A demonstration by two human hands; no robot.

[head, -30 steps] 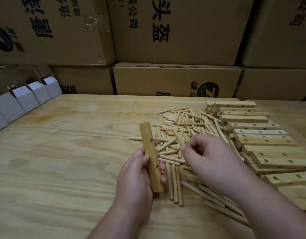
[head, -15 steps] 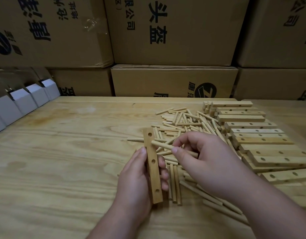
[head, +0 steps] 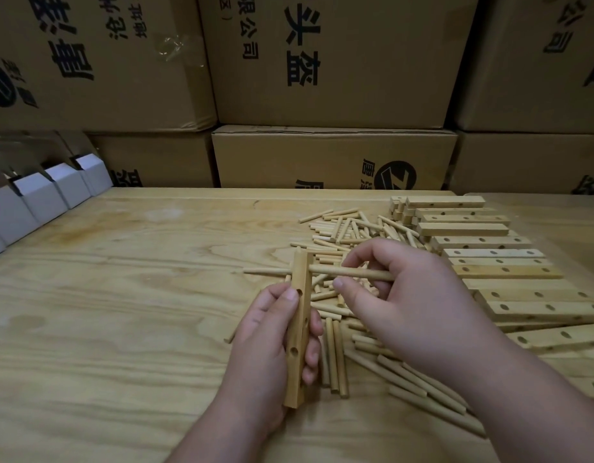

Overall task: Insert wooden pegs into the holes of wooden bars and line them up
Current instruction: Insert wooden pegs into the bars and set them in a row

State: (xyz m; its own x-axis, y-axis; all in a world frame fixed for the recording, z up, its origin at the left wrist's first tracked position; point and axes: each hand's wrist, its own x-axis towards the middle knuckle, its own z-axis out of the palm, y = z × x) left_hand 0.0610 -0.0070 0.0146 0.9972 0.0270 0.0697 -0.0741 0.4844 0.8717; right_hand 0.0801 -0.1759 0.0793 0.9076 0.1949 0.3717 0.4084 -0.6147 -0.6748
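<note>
My left hand [head: 269,342] grips a wooden bar [head: 298,329] held upright above the table, its side with several holes turned toward me. My right hand [head: 402,295] pinches a wooden peg [head: 342,271] that lies level. The peg's left end meets the bar at its top hole, and a thin peg tip shows on the bar's left side. A heap of loose pegs [head: 349,235] lies behind and under my hands. Several drilled bars [head: 489,262] lie side by side in a row on the right.
The plywood table [head: 105,312] stretches bare to the left. White folded boxes [head: 38,202] stand along its left edge. Stacked cardboard cartons [head: 322,78] form a wall behind the table.
My right hand picked a peg from the heap and brought it level to the bar's top hole. My left hand lowered the bar slightly and turned its holes toward me.
</note>
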